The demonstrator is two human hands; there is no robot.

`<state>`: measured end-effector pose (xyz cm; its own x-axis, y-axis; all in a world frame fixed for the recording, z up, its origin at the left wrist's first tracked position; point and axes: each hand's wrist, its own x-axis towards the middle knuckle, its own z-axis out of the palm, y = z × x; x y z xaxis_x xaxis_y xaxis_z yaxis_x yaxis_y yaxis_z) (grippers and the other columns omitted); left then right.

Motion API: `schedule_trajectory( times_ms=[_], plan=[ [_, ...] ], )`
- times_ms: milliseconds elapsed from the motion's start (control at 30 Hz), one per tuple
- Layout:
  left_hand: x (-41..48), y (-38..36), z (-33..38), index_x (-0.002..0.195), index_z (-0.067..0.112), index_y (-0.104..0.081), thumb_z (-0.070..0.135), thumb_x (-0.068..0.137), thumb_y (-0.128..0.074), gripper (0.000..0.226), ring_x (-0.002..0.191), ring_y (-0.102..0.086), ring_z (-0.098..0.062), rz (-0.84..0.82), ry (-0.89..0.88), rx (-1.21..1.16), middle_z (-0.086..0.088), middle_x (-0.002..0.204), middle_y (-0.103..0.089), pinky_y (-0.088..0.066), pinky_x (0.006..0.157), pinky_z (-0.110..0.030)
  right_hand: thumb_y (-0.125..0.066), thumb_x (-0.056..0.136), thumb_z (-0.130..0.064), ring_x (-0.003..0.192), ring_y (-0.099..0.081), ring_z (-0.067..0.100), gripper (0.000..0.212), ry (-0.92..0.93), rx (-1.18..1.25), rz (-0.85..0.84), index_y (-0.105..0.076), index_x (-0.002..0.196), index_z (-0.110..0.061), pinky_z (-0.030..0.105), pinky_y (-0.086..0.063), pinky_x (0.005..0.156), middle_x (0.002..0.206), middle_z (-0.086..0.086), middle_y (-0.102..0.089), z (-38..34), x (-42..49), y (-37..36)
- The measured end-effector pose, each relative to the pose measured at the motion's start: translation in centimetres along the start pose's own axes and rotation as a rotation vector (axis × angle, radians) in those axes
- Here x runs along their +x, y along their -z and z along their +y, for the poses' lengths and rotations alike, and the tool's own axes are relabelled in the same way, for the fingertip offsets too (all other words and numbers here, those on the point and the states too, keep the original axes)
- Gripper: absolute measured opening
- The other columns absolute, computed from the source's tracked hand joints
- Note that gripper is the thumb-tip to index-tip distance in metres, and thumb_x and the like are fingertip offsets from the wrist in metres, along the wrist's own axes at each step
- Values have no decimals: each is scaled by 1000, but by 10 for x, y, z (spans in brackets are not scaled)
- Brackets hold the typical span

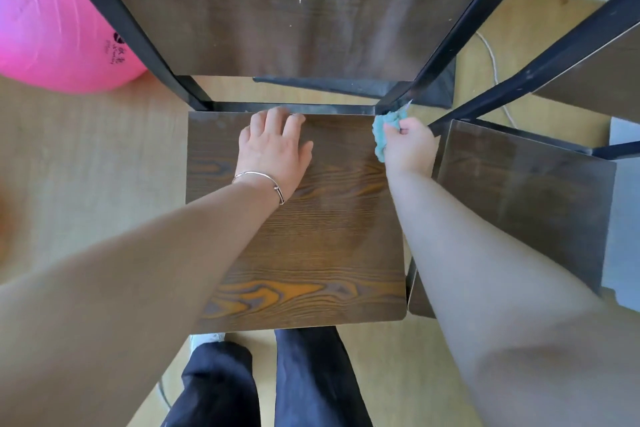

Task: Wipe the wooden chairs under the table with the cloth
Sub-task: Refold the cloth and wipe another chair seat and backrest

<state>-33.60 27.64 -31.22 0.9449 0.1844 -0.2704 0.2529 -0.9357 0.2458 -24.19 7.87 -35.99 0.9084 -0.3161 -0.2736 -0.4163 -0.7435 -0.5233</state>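
Note:
A dark wooden chair seat (311, 236) with a black metal frame fills the middle of the view, its wooden backrest (294, 10) rising at the top. My left hand (273, 149) rests flat on the seat's far edge, fingers curling over the back rail. My right hand (410, 146) grips a bunched teal cloth (384, 135) at the seat's far right corner, where the black frame post meets the seat. A second wooden chair (526, 198) stands close on the right.
A large pink ball (52, 21) lies on the floor at the upper left. A white cord (491, 59) runs over the light wooden floor (86, 166) behind the chairs. My legs in dark trousers (304, 378) stand at the seat's near edge.

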Motion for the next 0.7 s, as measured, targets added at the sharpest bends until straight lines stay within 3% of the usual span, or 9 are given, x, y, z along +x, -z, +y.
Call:
schedule_trajectory(
  times_ms=[100,200,300,533,700],
  plan=[
    [-6,-6,-12,140,21,-37,42,98,-39,47,130,-31,-31,-1,40,-9,-6,141,-37,-32,106,-46,-61,93,-25,94,-61,21,13,13,59,64,-68,97,-14,28,-53,75,104,1,-61,-8,-23,-23],
    [-20,-11,-35,140,21,-35,41,98,-39,47,130,-30,-31,-10,107,-1,-7,141,-37,-32,106,-46,-62,94,-24,100,-63,17,16,99,59,78,-67,105,-14,15,-48,71,112,3,-63,-29,-49,-45],
    [-34,-14,-65,137,20,-38,39,96,-43,45,126,-33,-33,2,161,-9,-8,139,-39,-34,101,-46,-62,94,-21,99,-62,17,14,208,34,8,-67,104,-12,14,-42,71,113,4,-61,-54,-68,-68],
    [-66,-10,-128,134,17,-41,36,94,-47,45,118,-37,-36,61,342,-46,-9,135,-42,-35,96,-48,-62,94,-22,101,-62,15,19,451,-41,-154,-68,110,-15,22,-52,80,116,2,-61,-114,-118,-124],
    [-81,-9,-158,134,18,-41,37,94,-47,45,120,-36,-35,78,413,-78,-8,136,-43,-34,97,-48,-65,92,-20,95,-63,18,14,580,-61,-293,-69,104,-15,27,-56,77,110,2,-62,-145,-144,-153]
  ],
)
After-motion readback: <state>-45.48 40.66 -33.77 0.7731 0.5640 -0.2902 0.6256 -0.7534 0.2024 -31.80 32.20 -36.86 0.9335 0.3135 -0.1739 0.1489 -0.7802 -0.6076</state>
